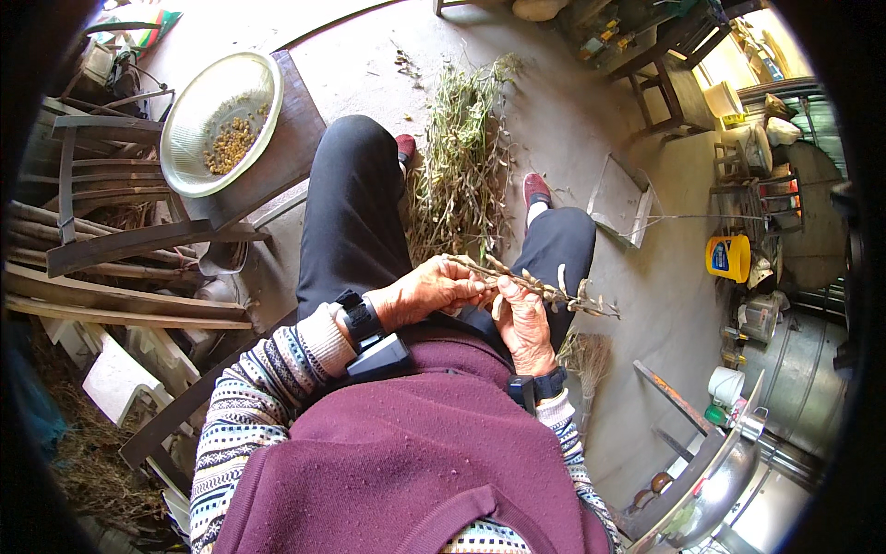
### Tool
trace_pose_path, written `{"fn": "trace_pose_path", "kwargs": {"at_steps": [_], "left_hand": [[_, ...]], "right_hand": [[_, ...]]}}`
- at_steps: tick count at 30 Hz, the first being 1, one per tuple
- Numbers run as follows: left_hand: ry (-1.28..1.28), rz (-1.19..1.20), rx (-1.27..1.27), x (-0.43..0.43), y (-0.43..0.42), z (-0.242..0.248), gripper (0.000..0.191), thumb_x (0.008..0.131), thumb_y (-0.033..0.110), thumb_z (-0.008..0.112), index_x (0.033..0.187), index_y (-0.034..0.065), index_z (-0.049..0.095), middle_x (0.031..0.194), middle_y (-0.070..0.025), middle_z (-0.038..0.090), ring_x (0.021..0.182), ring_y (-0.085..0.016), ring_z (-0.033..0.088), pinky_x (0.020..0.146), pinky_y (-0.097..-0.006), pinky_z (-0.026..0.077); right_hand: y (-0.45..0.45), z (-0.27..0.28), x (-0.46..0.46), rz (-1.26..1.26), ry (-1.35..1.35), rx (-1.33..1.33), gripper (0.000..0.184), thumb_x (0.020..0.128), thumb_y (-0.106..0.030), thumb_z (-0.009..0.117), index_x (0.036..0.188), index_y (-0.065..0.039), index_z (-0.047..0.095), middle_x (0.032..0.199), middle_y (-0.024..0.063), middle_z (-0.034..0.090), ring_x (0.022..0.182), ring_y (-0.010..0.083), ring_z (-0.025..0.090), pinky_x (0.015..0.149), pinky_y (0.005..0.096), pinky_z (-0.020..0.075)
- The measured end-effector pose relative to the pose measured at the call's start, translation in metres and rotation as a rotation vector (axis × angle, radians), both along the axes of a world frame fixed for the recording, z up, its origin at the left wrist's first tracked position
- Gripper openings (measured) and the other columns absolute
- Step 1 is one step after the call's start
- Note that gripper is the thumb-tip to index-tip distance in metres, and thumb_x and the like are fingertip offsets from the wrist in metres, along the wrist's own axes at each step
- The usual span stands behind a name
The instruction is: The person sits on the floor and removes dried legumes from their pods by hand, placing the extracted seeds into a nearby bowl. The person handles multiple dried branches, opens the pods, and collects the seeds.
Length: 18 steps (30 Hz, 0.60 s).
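A dried bean stalk with pods (547,289) lies across both hands above my lap. My left hand (432,287) pinches the stalk at its left end. Close beside it, my right hand (525,322) has its thumb and fingers closed around the middle, and the pod-bearing tip points out to the right. What sits between the fingertips is partly hidden. On the floor between my feet rests a heap of dried bean plants (460,152). To the left, a pale plastic basin (183,131) with yellowish beans (235,145) in its bottom stands on a dark wooden bench (297,104).
A wooden chair frame (118,163) and stacked bamboo poles (90,239) crowd the left side. At right are a metal dustpan (619,201) with a long handle, a twig broom (588,360), a yellow bucket (728,258) and a wooden stool (668,93). Fallen plant bits (405,62) dot the floor ahead.
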<state>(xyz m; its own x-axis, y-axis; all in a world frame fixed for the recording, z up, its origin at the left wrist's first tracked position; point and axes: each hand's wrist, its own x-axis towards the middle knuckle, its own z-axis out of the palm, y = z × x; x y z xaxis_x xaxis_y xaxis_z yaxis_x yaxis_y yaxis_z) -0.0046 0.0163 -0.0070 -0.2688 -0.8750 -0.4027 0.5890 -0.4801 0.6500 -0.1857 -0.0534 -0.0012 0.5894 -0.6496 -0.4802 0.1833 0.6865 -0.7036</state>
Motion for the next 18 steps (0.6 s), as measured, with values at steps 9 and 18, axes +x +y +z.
{"fn": "trace_pose_path", "kwargs": {"at_steps": [9,18], "left_hand": [[0.212,-0.001,0.083,-0.002,-0.001,-0.013,0.021,0.094,0.023,0.057,0.093,0.0044,0.065,0.073,0.0042,0.057,0.056,-0.003,0.042,0.048,-0.0163,0.032],[-0.162,-0.122,-0.136,0.000,-0.001,0.003,0.030,0.096,0.031,0.055,0.092,0.0047,0.068,0.071,0.0063,0.054,0.060,-0.001,0.041,0.052,-0.0162,0.032]], "right_hand": [[-0.002,-0.005,0.001,0.054,-0.042,0.011,0.012,0.087,-0.010,0.065,0.096,-0.002,0.065,0.084,0.0057,0.066,0.081,0.0201,0.061,0.078,0.0332,0.0480],[0.000,-0.002,0.002,0.059,0.009,-0.100,0.011,0.088,-0.011,0.065,0.094,-0.002,0.065,0.081,0.0034,0.064,0.074,0.0132,0.058,0.069,0.0260,0.0447]]}}
